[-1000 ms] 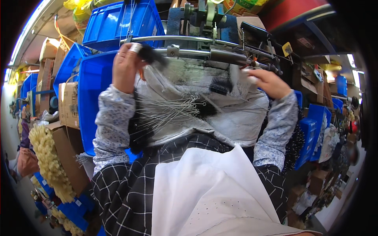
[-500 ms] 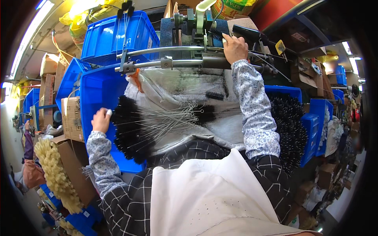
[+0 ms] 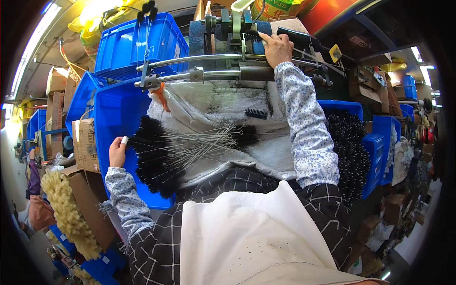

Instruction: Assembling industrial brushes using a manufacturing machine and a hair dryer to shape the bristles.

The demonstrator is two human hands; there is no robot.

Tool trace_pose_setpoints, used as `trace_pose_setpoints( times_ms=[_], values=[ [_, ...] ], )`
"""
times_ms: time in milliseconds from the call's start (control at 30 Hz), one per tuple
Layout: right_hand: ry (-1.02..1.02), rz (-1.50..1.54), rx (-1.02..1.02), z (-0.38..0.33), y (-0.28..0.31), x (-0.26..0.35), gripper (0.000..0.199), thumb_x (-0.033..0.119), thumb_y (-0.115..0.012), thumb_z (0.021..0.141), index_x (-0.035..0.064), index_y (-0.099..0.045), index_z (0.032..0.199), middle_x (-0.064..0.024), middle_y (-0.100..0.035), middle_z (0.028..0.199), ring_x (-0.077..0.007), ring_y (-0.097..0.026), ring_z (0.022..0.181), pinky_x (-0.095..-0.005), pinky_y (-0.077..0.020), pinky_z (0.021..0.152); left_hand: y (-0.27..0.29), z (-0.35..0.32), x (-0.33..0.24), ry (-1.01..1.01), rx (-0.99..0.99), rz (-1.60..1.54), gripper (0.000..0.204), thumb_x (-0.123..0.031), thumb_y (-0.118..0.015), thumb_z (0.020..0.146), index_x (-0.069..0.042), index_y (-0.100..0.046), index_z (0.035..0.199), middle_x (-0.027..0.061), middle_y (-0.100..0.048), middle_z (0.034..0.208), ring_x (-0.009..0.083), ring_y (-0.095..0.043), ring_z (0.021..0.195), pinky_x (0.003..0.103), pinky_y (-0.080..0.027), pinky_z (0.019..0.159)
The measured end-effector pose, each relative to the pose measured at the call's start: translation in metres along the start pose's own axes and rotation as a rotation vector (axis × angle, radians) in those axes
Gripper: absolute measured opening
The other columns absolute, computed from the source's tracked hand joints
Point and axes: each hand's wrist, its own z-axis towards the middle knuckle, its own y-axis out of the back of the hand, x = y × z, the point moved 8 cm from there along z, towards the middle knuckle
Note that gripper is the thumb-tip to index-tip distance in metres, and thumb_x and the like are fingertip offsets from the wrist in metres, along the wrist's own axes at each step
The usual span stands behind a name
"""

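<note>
Head view: left hand (image 3: 117, 151) pinching black-bristled twisted-wire brushes (image 3: 164, 152) fanned left of grey bench machine (image 3: 237, 28), right hand (image 3: 277, 47) curled on it, risking snagged wires, spilled bundle, nicked fingers.

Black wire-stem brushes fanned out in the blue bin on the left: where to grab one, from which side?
Grip a bristle head of the wire-stem brushes, coming from the left, where the left hand sits. The black heads fan out separately on that side; the thin metal stems cross and bunch toward the right, so they look harder to single out.
</note>
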Motion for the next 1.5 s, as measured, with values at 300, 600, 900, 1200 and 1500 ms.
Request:
trace_pose_setpoints(
  times_ms=[300,600,900,1200,1500],
  values=[
    [0.003,-0.111,-0.096,-0.001,0.0,-0.012,0.038,0.026,-0.052,0.076,0.0192,-0.048,0.113,-0.003,-0.046,0.109,-0.0212,-0.035,0.108,-0.0424,-0.0262,0.086,0.059,0.013,0.066,0.119,-0.38,-0.165,0.013,-0.013,-0.042,0.086,-0.005,-0.052,0.084,-0.0035,-0.05,0.067,0.0043,-0.045,0.058,0.017,-0.036,0.051],
    [-0.254,0.177,-0.025,-0.015,-0.003,-0.036,0.037,0.017,-0.052,0.076,0.0088,-0.049,0.111,-0.0088,-0.051,0.11,-0.0214,-0.048,0.102,-0.0395,-0.0332,0.085,0.12,0.004,-0.008,-0.069,-0.821,-0.579,0.02,-0.02,-0.042,0.086,-0.005,-0.05,0.096,0.0032,-0.054,0.087,0.0123,-0.052,0.078,0.025,-0.044,0.068],
    [-0.216,0.205,-0.037,-0.013,-0.003,-0.007,0.035,0.016,-0.053,0.075,0.0083,-0.051,0.109,-0.0098,-0.052,0.109,-0.0228,-0.049,0.1,-0.0385,-0.0369,0.084,0.219,-0.044,-0.069,-0.592,-1.005,0.038,0.024,-0.015,-0.044,0.084,-0.002,-0.047,0.104,0.0088,-0.053,0.1,0.0187,-0.054,0.089,0.028,-0.047,0.076],
    [-0.213,0.141,-0.065,-0.009,-0.007,0.037,0.028,0.013,-0.048,0.078,0.0096,-0.053,0.105,-0.0034,-0.056,0.096,-0.0171,-0.053,0.088,-0.0383,-0.037,0.073,0.12,-0.026,-0.113,-0.517,-0.583,-0.961,0.025,-0.018,-0.045,0.085,0.001,-0.047,0.102,0.0125,-0.054,0.095,0.0187,-0.054,0.084,0.029,-0.046,0.076],
    [-0.195,0.092,-0.101,-0.009,-0.008,0.04,0.026,0.013,-0.045,0.079,0.01,-0.053,0.104,-0.0022,-0.056,0.092,-0.0156,-0.053,0.086,-0.0365,-0.0375,0.071,0.049,-0.009,-0.153,-0.443,-0.543,-0.984,0.016,-0.015,-0.046,0.085,-0.003,-0.05,0.094,0.0066,-0.056,0.086,0.013,-0.055,0.079,0.022,-0.046,0.069]
  ],
)
